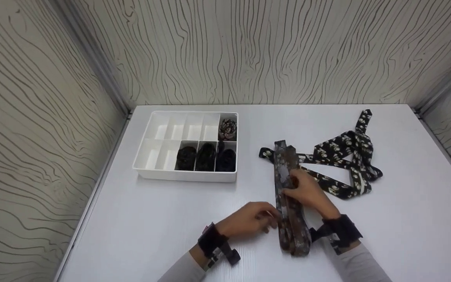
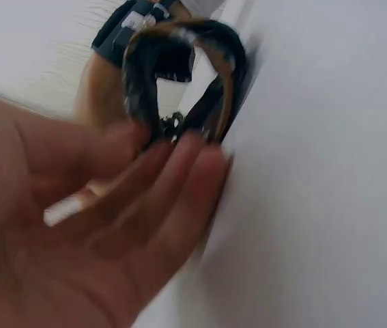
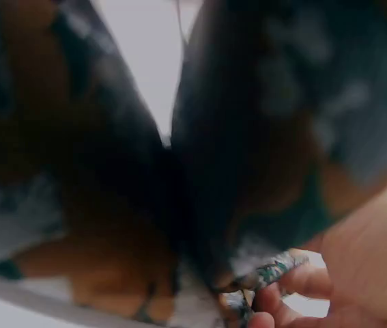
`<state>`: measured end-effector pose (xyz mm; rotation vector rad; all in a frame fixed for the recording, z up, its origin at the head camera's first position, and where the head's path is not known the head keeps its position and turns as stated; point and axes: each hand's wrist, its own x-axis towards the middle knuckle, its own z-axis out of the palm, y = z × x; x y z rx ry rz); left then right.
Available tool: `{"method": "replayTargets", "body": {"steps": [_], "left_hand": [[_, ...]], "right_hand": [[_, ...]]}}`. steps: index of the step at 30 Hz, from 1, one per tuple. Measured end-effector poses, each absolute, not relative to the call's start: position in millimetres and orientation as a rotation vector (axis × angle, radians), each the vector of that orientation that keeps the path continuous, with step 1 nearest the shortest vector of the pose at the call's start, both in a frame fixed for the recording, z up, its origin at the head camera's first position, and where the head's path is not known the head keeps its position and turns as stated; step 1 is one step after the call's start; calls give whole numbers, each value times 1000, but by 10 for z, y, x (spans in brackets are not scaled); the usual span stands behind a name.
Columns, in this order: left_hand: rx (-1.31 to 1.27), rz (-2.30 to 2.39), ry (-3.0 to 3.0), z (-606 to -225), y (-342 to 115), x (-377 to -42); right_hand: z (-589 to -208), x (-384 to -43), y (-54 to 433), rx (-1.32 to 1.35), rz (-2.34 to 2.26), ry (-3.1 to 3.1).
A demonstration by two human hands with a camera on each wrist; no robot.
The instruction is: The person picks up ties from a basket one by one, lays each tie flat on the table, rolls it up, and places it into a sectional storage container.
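A brown necktie (image 1: 294, 219) with a blue-grey and white pattern lies folded in long layers on the table. My right hand (image 1: 309, 190) pinches it around the middle from the right side; in the right wrist view the tie's near folds (image 3: 261, 137) fill most of the picture, blurred. My left hand (image 1: 251, 219) is at the tie's lower left edge, its fingers loosely bent; whether the fingertips touch the cloth is unclear. The left wrist view shows the tie's looped end (image 2: 135, 82) just beyond those fingers. Behind the brown tie, a black necktie (image 1: 341, 190) with cream flowers lies loosely spread.
A white divided tray (image 1: 186, 176) stands to the left on the white table (image 1: 131, 235). A rolled patterned tie (image 1: 228, 129) fills its back right compartment, and three dark rolls (image 1: 206, 156) sit in the front right ones. Wood-patterned walls (image 1: 249, 55) enclose the table's back and sides.
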<state>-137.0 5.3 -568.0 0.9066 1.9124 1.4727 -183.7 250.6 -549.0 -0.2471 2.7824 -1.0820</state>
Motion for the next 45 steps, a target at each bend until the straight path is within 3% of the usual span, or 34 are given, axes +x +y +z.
{"method": "replayTargets", "body": {"steps": [7, 15, 25, 31, 45], "left_hand": [[388, 1802, 1973, -5651, 0, -1497], [113, 1868, 2018, -5699, -45, -1541], [121, 1935, 1972, -5755, -448, -1435], [106, 1797, 2262, -5734, -855, -1398], [-424, 2012, 2223, -5693, -1662, -1323]], "right_hand": [[-5357, -1691, 2464, -626, -1153, 2533], [-5407, -1581, 2360, -976, -1099, 2210], [-5439, -1443, 2450, -897, -1070, 1941], [-5448, -1378, 2641, -854, -1100, 2064], [-5362, -1271, 3089, -876, -993, 2411]]}}
